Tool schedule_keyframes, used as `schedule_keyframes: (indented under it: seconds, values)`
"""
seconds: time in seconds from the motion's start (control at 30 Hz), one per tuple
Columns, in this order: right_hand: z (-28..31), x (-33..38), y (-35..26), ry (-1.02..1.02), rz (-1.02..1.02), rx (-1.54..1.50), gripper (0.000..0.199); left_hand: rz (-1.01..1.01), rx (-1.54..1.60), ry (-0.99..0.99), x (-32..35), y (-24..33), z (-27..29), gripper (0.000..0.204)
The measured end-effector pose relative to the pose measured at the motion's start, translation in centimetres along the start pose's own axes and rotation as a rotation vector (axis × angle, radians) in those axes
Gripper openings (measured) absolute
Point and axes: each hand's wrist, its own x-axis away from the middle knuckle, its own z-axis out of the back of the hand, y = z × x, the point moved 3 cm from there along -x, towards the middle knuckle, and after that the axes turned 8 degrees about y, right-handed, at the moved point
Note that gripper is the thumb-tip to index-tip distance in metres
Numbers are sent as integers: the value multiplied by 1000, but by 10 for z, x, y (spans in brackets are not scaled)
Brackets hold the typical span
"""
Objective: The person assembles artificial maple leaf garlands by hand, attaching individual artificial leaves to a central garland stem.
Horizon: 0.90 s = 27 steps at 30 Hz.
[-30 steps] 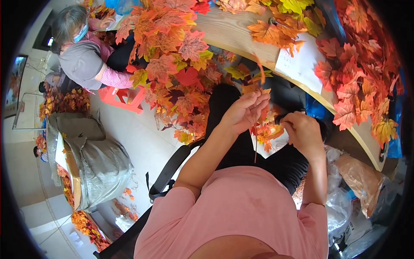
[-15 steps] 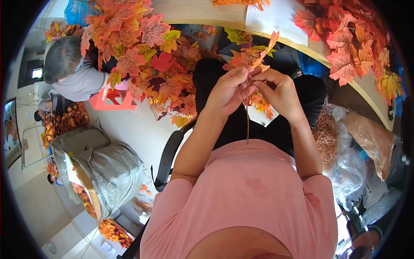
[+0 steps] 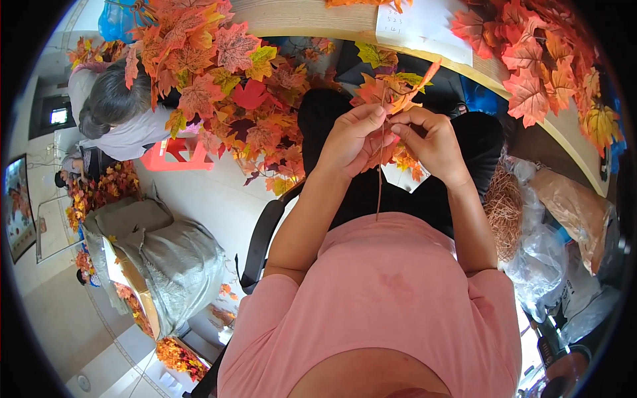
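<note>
Above my lap, both hands come together at a thin brown artificial vine stem (image 3: 379, 192) that hangs down toward my shirt. My left hand (image 3: 355, 138) pinches it between thumb and fingers. Close beside it, my right hand (image 3: 428, 140) has its thumb and forefinger closed at the stem, by the base of an orange artificial maple leaf (image 3: 410, 93). Exactly what lies between the right fingertips is too small to make out. More orange and yellow-green leaves (image 3: 377, 56) show just beyond the hands.
A thick mass of artificial maple leaves (image 3: 259, 119) hangs at the left, another bunch (image 3: 531, 66) on the right of the wooden table (image 3: 312, 21). Brown stems (image 3: 502, 215) and plastic bags (image 3: 541, 265) lie at my right. A person (image 3: 123, 109) sits near a red stool (image 3: 176, 159).
The orange leaf at my fingertips has tilted lower, and my right fingers have shifted slightly at the stem. The person at the left has leaned toward the leaves.
</note>
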Motion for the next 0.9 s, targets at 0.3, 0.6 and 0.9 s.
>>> schedule_keyframes:
  seconds: [0.3,0.6,0.9]
  values:
    - [-2,0,8,42,-125,-130,7,-3,-171,-5,6,-3,-3,22]
    - [-4,3,5,43,-185,-380,12,14,-115,35,10,-10,4,24]
    - [6,-7,14,154,-48,151,14,-113,-388,161,10,-9,7,21]
